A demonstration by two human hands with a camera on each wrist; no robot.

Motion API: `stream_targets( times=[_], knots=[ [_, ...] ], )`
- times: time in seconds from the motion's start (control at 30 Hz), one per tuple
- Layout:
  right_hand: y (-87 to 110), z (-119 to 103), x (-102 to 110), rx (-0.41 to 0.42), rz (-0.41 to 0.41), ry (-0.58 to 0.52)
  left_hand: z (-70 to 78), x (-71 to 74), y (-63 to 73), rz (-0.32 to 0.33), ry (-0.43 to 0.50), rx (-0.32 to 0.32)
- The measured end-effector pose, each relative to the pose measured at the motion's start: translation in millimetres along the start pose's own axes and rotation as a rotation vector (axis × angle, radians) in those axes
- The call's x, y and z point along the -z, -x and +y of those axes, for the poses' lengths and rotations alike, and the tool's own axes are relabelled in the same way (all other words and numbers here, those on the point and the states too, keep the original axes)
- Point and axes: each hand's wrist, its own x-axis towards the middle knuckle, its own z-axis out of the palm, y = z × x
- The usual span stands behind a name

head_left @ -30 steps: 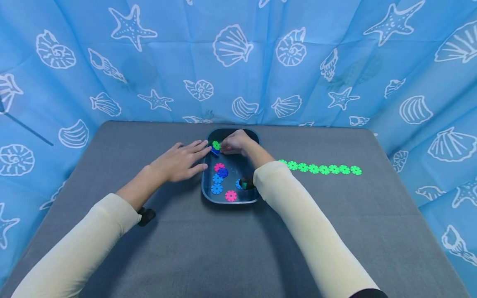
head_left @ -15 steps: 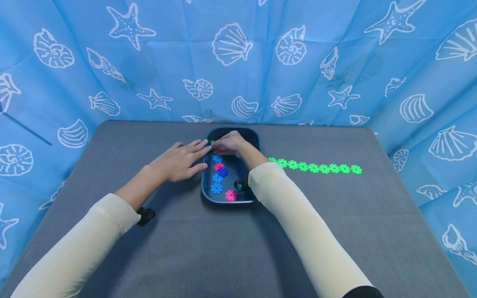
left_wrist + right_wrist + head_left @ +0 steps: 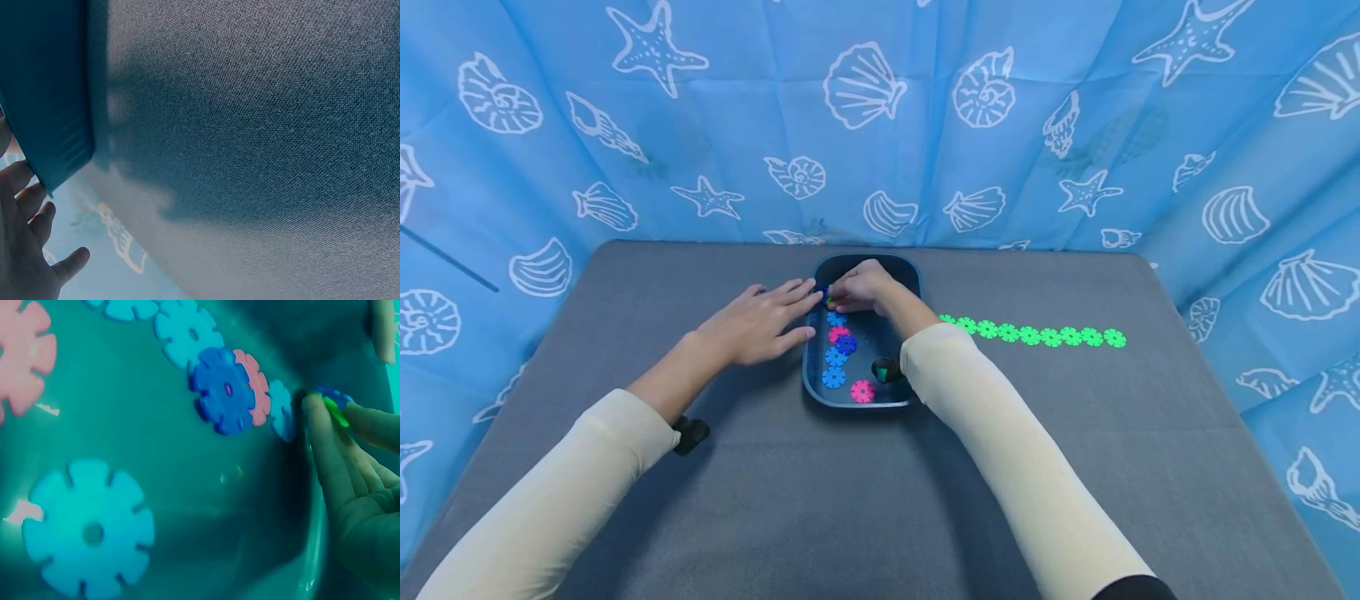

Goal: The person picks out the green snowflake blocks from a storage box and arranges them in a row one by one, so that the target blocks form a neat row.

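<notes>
My right hand reaches into the far left corner of a dark blue tray. In the right wrist view its thumb and fingers pinch a green notched plastic disc, seen nearly edge-on. A dark blue disc lies right behind the green one, partly hidden by the fingers. My left hand has its fingers stretched out, their tips at the tray's left rim. In the left wrist view, those fingers lie along the outer edge of the tray.
Light blue discs, a pink disc and another dark blue disc lie in the tray. A row of green discs runs across the grey table to the right. A blue shell-print curtain hangs behind.
My right hand has moved left within the tray and closed its fingers on the green disc. A light blue disc near the left wall now shows. My left hand has stayed at the rim.
</notes>
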Motion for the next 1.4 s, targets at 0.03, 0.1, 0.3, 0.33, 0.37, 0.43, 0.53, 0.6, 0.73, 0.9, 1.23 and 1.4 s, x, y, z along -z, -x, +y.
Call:
stream_targets(
  times=[0.03,0.1,0.3,0.33,0.37,0.43,0.53,0.6,0.73,0.9,1.23,1.4],
  knots=[
    [0.5,-1.0,0.6,-0.006,0.004,0.000,-0.2,0.0,0.2,0.001,-0.001,0.000],
    [2.2,-2.8,2.0,-0.019,0.011,0.011,-0.7,-0.3,0.5,0.001,-0.004,0.001],
    [10.4,-11.6,9.4,-0.026,0.022,0.086,0.1,0.4,1.9,-0.003,0.005,0.012],
    [12.5,-13.8,11.3,-0.021,0.025,0.097,0.3,0.6,1.9,-0.007,0.006,0.015],
    [14.9,-16.1,13.5,-0.017,0.026,0.109,0.3,0.7,1.8,-0.010,0.004,0.016],
    [20.5,-21.1,18.3,-0.003,0.027,0.138,-0.1,0.6,1.2,-0.016,0.000,0.021],
    [30.2,-28.5,27.1,0.022,0.026,0.182,-1.2,0.6,1.0,-0.022,-0.005,0.023],
    [36.9,-32.3,34.6,0.048,0.023,0.223,-1.7,0.4,0.8,-0.025,-0.005,0.023],
    [49.6,-35.5,53.6,0.091,0.023,0.306,-1.3,-0.7,0.5,-0.015,0.002,0.023],
    [67.6,-32.2,85.3,0.095,0.033,0.356,-0.2,-1.4,0.2,0.003,0.002,0.022],
    [111.2,-8.6,169.6,0.107,0.085,0.394,-1.6,-3.9,-2.5,0.003,-0.007,0.023],
    [125.4,12.6,215.0,0.083,0.134,0.420,-2.6,-3.9,-3.3,0.015,-0.010,0.011]
  ],
)
